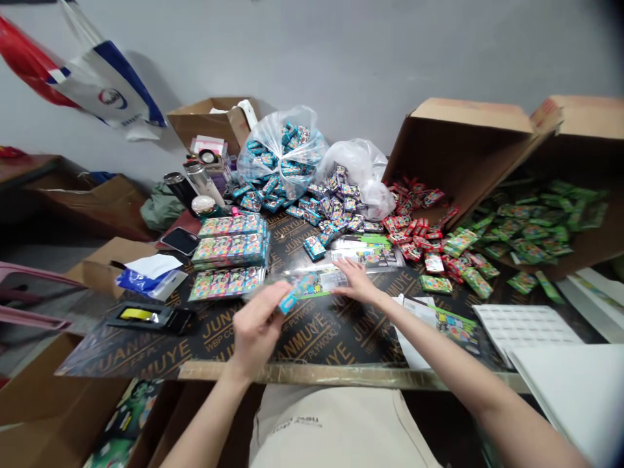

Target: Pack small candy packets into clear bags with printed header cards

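My left hand [258, 325] is closed around a small blue printed box [291, 300], just above the near part of the table. Clear plastic film [277, 276] shows behind those fingers, though motion blurs its outline. My right hand [358, 283] has its fingers spread over a printed card [322, 284] in clear film; whether it presses on the card I cannot tell. Beyond the right hand lie more printed cards [373, 253] and a single blue box [314, 247]. Stacks of colourful wrapped sets [229, 250] stand to the left of both hands.
Blue boxes spill from a clear bag [283, 153]; purple [341, 198], red [414, 231] and green packets [526, 224] lie farther right, by open cartons [468, 153]. A tape dispenser [151, 317], phone [180, 241] and flasks [199, 181] are left. A white grid tray [526, 328] sits right.
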`<state>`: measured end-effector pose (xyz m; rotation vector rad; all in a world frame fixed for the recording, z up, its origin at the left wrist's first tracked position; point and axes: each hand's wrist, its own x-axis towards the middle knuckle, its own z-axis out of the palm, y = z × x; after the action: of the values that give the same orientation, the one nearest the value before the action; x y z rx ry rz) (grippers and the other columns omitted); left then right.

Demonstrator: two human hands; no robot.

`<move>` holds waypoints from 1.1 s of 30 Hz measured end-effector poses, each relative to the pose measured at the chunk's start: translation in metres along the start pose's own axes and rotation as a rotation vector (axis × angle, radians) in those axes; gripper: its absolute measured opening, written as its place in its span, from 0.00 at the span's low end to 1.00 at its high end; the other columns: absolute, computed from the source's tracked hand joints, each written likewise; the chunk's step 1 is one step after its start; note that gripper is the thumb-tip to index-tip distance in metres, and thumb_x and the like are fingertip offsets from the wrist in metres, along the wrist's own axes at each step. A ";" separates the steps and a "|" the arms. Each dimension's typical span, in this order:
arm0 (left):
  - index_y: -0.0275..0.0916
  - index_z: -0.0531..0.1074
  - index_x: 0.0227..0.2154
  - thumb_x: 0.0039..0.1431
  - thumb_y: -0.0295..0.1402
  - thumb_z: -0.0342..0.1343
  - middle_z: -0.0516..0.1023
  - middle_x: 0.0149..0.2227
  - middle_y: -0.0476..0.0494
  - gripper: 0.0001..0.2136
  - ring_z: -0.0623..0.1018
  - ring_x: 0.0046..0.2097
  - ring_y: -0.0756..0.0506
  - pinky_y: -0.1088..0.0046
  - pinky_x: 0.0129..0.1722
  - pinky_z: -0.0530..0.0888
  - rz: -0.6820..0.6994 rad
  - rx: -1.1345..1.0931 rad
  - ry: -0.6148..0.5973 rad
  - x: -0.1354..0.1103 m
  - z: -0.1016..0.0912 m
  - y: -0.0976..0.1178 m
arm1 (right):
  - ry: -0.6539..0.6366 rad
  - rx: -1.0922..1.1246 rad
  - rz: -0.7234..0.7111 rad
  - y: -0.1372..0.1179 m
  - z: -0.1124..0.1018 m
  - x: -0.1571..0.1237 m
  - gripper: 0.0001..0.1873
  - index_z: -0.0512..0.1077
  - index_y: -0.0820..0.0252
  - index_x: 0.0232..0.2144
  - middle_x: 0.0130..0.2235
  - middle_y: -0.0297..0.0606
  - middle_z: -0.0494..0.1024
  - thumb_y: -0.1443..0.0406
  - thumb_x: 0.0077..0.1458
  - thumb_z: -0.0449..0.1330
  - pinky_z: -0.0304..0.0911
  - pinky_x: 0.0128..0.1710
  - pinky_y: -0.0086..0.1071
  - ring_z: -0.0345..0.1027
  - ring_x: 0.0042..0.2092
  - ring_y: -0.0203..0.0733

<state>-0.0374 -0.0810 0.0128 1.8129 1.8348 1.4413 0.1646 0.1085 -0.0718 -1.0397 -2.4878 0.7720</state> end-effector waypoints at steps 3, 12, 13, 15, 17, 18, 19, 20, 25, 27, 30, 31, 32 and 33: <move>0.45 0.70 0.46 0.52 0.26 0.51 0.73 0.49 0.45 0.18 0.69 0.53 0.40 0.58 0.56 0.59 0.101 0.333 0.026 0.008 -0.022 -0.049 | -0.169 -0.224 -0.069 0.001 0.018 0.016 0.51 0.52 0.53 0.58 0.60 0.51 0.53 0.49 0.33 0.66 0.31 0.55 0.58 0.39 0.61 0.62; 0.37 0.56 0.56 0.48 0.38 0.57 0.57 0.59 0.34 0.31 0.55 0.61 0.36 0.53 0.59 0.49 -0.120 0.350 -0.013 0.003 -0.003 -0.096 | 0.056 0.247 0.202 -0.005 0.022 0.016 0.17 0.72 0.60 0.33 0.29 0.38 0.71 0.60 0.38 0.65 0.56 0.42 0.41 0.64 0.38 0.46; 0.38 0.53 0.58 0.49 0.38 0.57 0.55 0.60 0.35 0.33 0.55 0.61 0.38 0.56 0.59 0.50 -0.167 0.236 0.078 0.002 0.007 -0.084 | 0.075 0.274 0.220 -0.006 0.018 0.010 0.12 0.71 0.62 0.29 0.26 0.36 0.69 0.59 0.44 0.61 0.58 0.38 0.37 0.64 0.33 0.42; 0.41 0.45 0.60 0.50 0.38 0.57 0.51 0.62 0.37 0.37 0.55 0.61 0.41 0.61 0.59 0.52 -0.318 -0.087 0.184 0.002 0.033 -0.058 | 0.123 0.343 0.255 -0.011 0.013 -0.005 0.12 0.68 0.62 0.27 0.23 0.33 0.68 0.57 0.50 0.54 0.58 0.30 0.31 0.63 0.27 0.37; 0.42 0.45 0.60 0.50 0.40 0.56 0.53 0.61 0.39 0.36 0.57 0.60 0.41 0.63 0.58 0.57 -0.496 -0.535 0.109 0.004 0.061 -0.035 | 0.150 0.511 0.291 -0.023 0.012 -0.023 0.14 0.66 0.61 0.28 0.22 0.31 0.68 0.55 0.51 0.53 0.57 0.26 0.28 0.61 0.24 0.34; 0.40 0.49 0.59 0.51 0.41 0.55 0.57 0.60 0.38 0.34 0.60 0.59 0.40 0.62 0.56 0.59 -0.588 -0.768 0.019 0.005 0.075 -0.024 | 0.148 0.617 0.308 -0.030 0.013 -0.031 0.15 0.65 0.61 0.28 0.22 0.30 0.67 0.54 0.50 0.54 0.57 0.25 0.27 0.61 0.23 0.34; 0.38 0.54 0.57 0.51 0.43 0.53 0.62 0.57 0.38 0.31 0.63 0.57 0.39 0.62 0.55 0.61 -0.676 -0.982 -0.086 0.007 0.086 -0.015 | 0.142 0.709 0.320 -0.037 0.015 -0.039 0.15 0.64 0.61 0.27 0.21 0.29 0.67 0.53 0.48 0.56 0.57 0.24 0.27 0.60 0.22 0.33; 0.36 0.59 0.54 0.52 0.44 0.51 0.67 0.54 0.37 0.28 0.66 0.55 0.38 0.61 0.53 0.63 -0.754 -1.160 -0.180 0.008 0.096 -0.008 | 0.151 0.748 0.327 -0.044 0.016 -0.046 0.16 0.64 0.60 0.26 0.20 0.29 0.66 0.53 0.46 0.58 0.57 0.23 0.27 0.60 0.22 0.34; 0.32 0.70 0.45 0.50 0.40 0.52 0.78 0.40 0.40 0.21 0.74 0.45 0.38 0.62 0.50 0.66 -0.940 -1.449 -0.336 0.007 0.112 0.012 | 0.596 0.289 0.202 -0.060 -0.005 -0.061 0.28 0.66 0.60 0.39 0.37 0.39 0.70 0.55 0.35 0.67 0.60 0.40 0.36 0.64 0.39 0.44; 0.34 0.71 0.45 0.48 0.39 0.55 0.78 0.39 0.42 0.21 0.75 0.45 0.39 0.63 0.50 0.66 -0.967 -1.361 -0.385 0.002 0.110 0.012 | 0.661 0.204 0.053 -0.063 -0.025 -0.062 0.32 0.63 0.58 0.44 0.43 0.41 0.68 0.56 0.36 0.67 0.57 0.45 0.38 0.61 0.45 0.46; 0.39 0.69 0.47 0.46 0.39 0.57 0.77 0.41 0.45 0.23 0.73 0.45 0.40 0.64 0.49 0.65 -0.904 -1.210 -0.440 -0.005 0.110 0.010 | 0.541 0.177 -0.117 -0.067 -0.051 -0.059 0.28 0.64 0.58 0.43 0.40 0.39 0.70 0.56 0.39 0.66 0.56 0.44 0.37 0.62 0.44 0.44; 0.39 0.70 0.46 0.45 0.40 0.58 0.77 0.41 0.44 0.22 0.73 0.45 0.40 0.63 0.49 0.65 -0.862 -1.177 -0.462 -0.004 0.111 0.009 | 0.486 0.163 -0.143 -0.068 -0.057 -0.058 0.26 0.66 0.58 0.40 0.37 0.38 0.71 0.55 0.39 0.66 0.55 0.43 0.37 0.62 0.41 0.44; 0.38 0.71 0.43 0.44 0.41 0.58 0.77 0.40 0.44 0.22 0.73 0.44 0.39 0.63 0.48 0.65 -0.817 -1.155 -0.497 -0.002 0.113 0.008 | 0.430 0.146 -0.166 -0.068 -0.062 -0.057 0.23 0.67 0.59 0.35 0.34 0.36 0.71 0.55 0.38 0.67 0.55 0.42 0.37 0.62 0.38 0.43; 0.37 0.73 0.40 0.42 0.43 0.59 0.77 0.37 0.43 0.21 0.73 0.43 0.38 0.63 0.47 0.65 -0.770 -1.136 -0.539 0.001 0.113 0.007 | 0.370 0.129 -0.190 -0.067 -0.065 -0.055 0.20 0.68 0.60 0.30 0.30 0.35 0.70 0.54 0.37 0.67 0.54 0.41 0.36 0.62 0.36 0.42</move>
<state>0.0471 -0.0265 -0.0396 0.6800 0.8832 1.1031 0.1969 0.0519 0.0150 -0.8035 -2.1515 0.6098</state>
